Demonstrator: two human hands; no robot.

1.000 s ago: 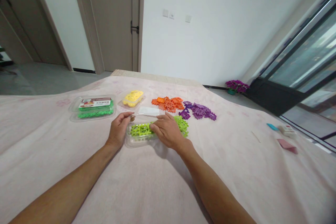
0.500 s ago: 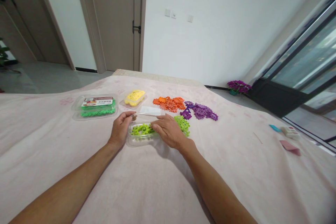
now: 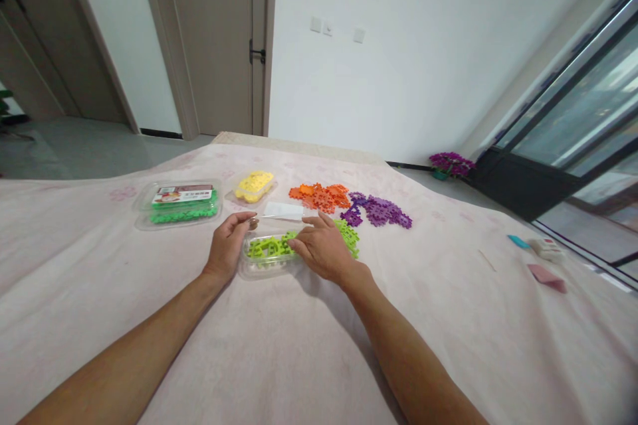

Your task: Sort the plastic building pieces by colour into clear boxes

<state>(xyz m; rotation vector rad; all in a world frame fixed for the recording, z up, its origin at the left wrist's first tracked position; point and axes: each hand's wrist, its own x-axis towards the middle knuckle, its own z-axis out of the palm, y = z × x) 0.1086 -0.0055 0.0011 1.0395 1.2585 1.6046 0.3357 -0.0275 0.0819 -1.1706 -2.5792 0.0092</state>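
Observation:
A clear plastic box lies with its hinged lid tipped back, and a white label shows on the lid. Inside it are lime-green snowflake-shaped plastic pieces. My left hand pinches the box at its back left, by the lid's edge. Over the box's right end is my right hand, palm down, its fingers stretched out and apart; I see nothing between them. Just beyond that hand a pile of more lime-green pieces rests on the cloth, partly hidden by it.
Left stands a closed clear box of green pieces. A tub of yellow pieces sits behind my hands. Orange pieces and purple pieces lie in heaps at the back. A pink cloth and a white box are far right.
My right hand has lifted and shifted slightly right, showing more of the lime-green pieces in the box. My left hand keeps its place. The whole view has shifted a little.

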